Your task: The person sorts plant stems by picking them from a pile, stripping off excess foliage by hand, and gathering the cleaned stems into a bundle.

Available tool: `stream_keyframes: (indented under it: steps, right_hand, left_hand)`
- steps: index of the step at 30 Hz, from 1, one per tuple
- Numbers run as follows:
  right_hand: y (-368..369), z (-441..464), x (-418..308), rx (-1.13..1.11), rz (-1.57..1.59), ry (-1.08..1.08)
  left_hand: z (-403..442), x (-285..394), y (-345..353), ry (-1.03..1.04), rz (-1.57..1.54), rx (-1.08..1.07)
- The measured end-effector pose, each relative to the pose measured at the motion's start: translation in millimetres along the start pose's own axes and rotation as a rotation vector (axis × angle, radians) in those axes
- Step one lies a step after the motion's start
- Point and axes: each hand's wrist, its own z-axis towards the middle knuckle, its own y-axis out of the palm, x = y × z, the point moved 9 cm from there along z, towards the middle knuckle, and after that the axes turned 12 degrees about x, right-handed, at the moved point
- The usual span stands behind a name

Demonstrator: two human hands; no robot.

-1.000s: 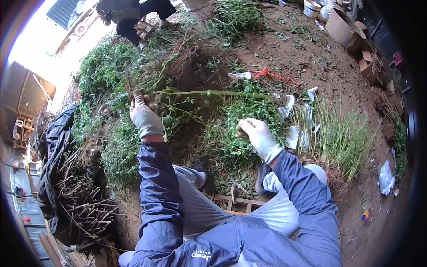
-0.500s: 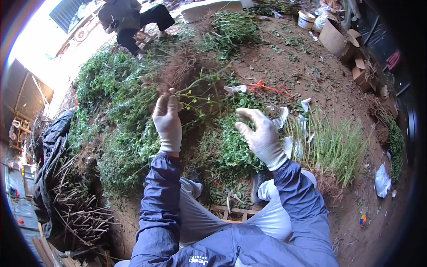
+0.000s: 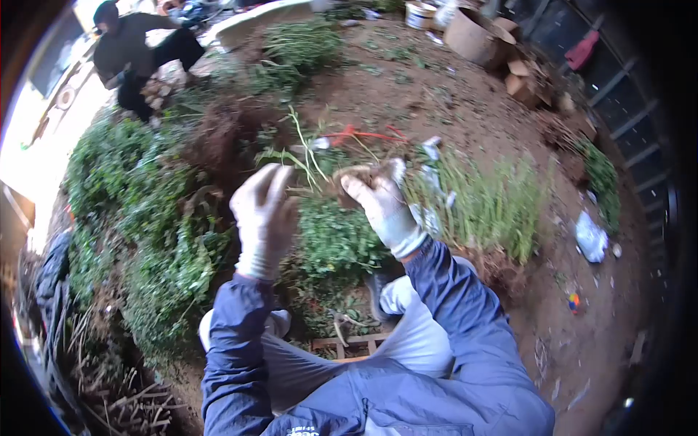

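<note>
My right hand (image 3: pixel 384 207), in a pale, soiled work glove, is closed around the brown root end of a leafy plant (image 3: pixel 311 156). The plant's thin green stems reach up and left from the fingers. To its left, my gloved left hand (image 3: pixel 260 211) is raised beside the stems with its fingers pointing up. Motion blurs those fingers, so I cannot tell whether they touch a stem. Below and between the hands lies a bunch of leafy green plants (image 3: pixel 338 236). A bundle of upright-looking green stems (image 3: pixel 494 207) with brown roots lies right of my right hand.
A large heap of green plants (image 3: pixel 138 218) fills the left side. Red string (image 3: pixel 363 134) and white scraps lie on the soil ahead. Cut sticks (image 3: pixel 131 396) are piled at lower left. Another person (image 3: pixel 134 54) sits at the upper left. A wooden crate (image 3: pixel 349 345) lies between my legs.
The view has swung to the right. The plant's root end was in my left hand and is now in my right hand, which was open before. My hands are closer together.
</note>
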Motion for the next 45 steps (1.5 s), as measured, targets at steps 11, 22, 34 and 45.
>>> stream_keyframes:
  steps: [11, 22, 34, 45]
  right_hand:
    - [-323.9, -26.2, -60.1, 0.485, -0.107, -0.147]
    - [-529.3, -218.7, 210.1, 1.192, 0.361, 0.487]
    - [-569.5, -295.7, 253.9, 0.722, 0.084, 0.888]
    - [-306.2, -73.0, -45.9, 0.447, -0.956, 0.072]
  left_hand:
    - [-34.2, -74.8, 19.8, -0.341, -0.046, -0.182]
    - [-72.8, -76.4, 64.5, -0.555, -0.178, -0.452]
    - [-80.6, -41.6, 65.0, -0.248, -0.177, -0.694]
    - [27.1, 96.5, -42.2, 0.047, -0.148, -0.831]
